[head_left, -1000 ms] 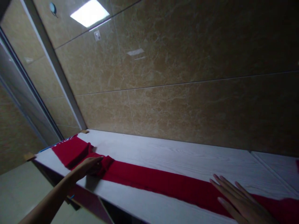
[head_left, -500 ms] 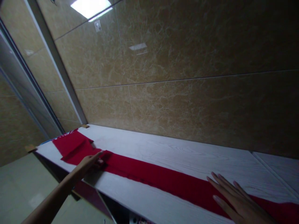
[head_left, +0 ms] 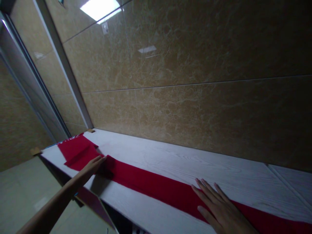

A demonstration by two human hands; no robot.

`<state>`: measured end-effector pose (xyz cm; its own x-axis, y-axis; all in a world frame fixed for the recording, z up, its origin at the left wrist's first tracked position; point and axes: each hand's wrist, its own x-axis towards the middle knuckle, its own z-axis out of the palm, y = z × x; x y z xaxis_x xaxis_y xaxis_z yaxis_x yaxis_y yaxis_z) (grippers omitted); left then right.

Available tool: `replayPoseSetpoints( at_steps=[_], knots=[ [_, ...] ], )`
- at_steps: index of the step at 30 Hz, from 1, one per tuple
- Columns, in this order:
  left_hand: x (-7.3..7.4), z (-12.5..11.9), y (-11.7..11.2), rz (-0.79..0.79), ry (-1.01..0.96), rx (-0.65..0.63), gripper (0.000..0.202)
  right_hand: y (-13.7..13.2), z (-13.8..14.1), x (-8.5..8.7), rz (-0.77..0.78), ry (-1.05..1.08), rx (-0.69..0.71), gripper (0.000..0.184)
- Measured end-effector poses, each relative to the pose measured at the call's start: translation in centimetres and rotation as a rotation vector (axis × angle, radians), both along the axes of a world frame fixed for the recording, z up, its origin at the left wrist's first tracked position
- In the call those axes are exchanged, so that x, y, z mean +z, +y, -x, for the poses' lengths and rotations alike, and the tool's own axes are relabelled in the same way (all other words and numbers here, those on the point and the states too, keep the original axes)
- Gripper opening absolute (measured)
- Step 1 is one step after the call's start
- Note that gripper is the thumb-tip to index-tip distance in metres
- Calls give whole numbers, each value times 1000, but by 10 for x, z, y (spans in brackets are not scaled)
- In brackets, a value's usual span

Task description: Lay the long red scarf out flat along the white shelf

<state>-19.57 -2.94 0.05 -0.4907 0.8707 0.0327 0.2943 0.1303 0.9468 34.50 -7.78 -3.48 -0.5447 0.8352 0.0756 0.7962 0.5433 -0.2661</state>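
A long strip of red cloth (head_left: 151, 185) runs along a white wood-grain tabletop (head_left: 156, 149), from the far left end to the lower right. My left hand (head_left: 96, 164) rests across the strip near its far part, fingers stretched together over the cloth with the tips at its wall-side edge. Its thumb side is dark and partly hidden. Nearer to me, my right hand (head_left: 219, 208) lies flat on the cloth with the fingers spread. Beyond my left hand the cloth widens into a creased, overlapping piece (head_left: 78, 151) with white lettering at its end.
A glossy brown marble-patterned wall (head_left: 182, 113) rises along the table's back edge. Small brown blocks sit at the far corners, one at the left (head_left: 36, 151) and one by the wall (head_left: 91, 130). A groove (head_left: 285, 178) crosses the tabletop at right. Pale floor (head_left: 21, 191) shows at lower left.
My right hand has slid left along the cloth strip, toward my left hand. My left hand stays at about the same spot, its fingers now lying closer together. The view has shifted slightly.
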Motion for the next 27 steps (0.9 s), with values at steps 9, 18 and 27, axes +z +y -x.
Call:
replayPoseSetpoints(
  at_steps=[9,18,27],
  knots=[
    [-4,-21,-25,181,30,-11,67,6,-5,-5,-8,31,16,56],
    [-10,-56,-25,262,142,-105,67,6,-7,-7,-19,27,28,51],
    [-19,-46,-42,79,254,-59,65,4,-9,-8,-21,-1,21,51]
  ],
)
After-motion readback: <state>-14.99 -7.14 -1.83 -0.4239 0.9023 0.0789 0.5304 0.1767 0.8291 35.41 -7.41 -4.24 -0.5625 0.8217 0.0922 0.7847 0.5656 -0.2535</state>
